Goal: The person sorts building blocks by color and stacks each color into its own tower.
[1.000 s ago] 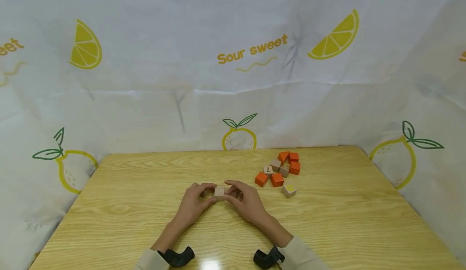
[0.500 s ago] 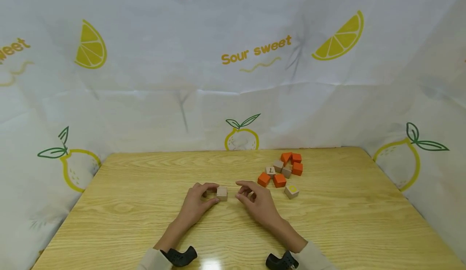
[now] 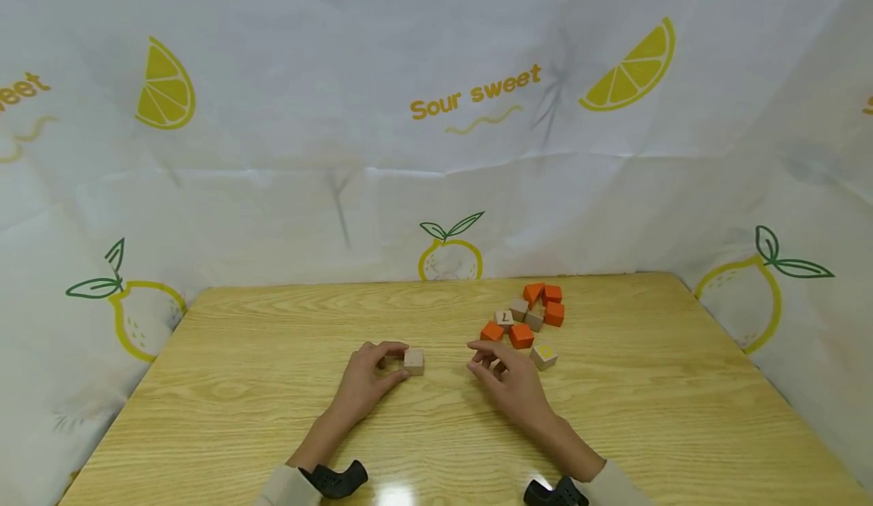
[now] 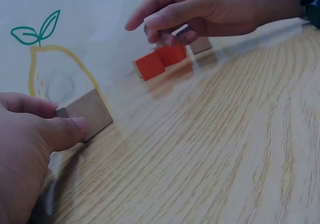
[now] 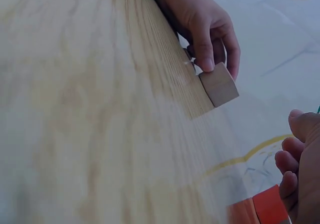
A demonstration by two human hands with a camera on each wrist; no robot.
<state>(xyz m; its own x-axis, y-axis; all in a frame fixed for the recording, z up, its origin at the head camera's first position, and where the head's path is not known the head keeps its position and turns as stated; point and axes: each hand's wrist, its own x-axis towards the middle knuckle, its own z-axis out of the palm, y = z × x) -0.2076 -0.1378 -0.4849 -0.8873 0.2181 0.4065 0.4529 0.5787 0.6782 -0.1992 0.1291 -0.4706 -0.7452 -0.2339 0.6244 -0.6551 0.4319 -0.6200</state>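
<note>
In the head view a plain wooden cube block (image 3: 414, 363) stands on the table left of the pile. My left hand (image 3: 364, 379) pinches it from the left between thumb and fingertips; the left wrist view shows the thumb against the block's near face (image 4: 90, 115). My right hand (image 3: 516, 386) hovers over the table with loosely bent fingers and holds nothing. Just right of its fingers lies a wooden cube with a yellow ring (image 3: 544, 354). Orange cubes (image 3: 521, 336) sit beyond its fingertips, partly hidden by this hand in the left wrist view.
Behind the right hand is a loose cluster: several orange cubes, an orange triangular block (image 3: 533, 295), plain wooden cubes (image 3: 519, 308) and a wooden cube with a black mark (image 3: 504, 318). A white lemon-print sheet (image 3: 355, 210) stands behind the wood-grain table (image 3: 273, 339).
My right hand has let go of the wooden cube and moved right, toward the cluster and the yellow-ringed cube. My left hand stays on its cube.
</note>
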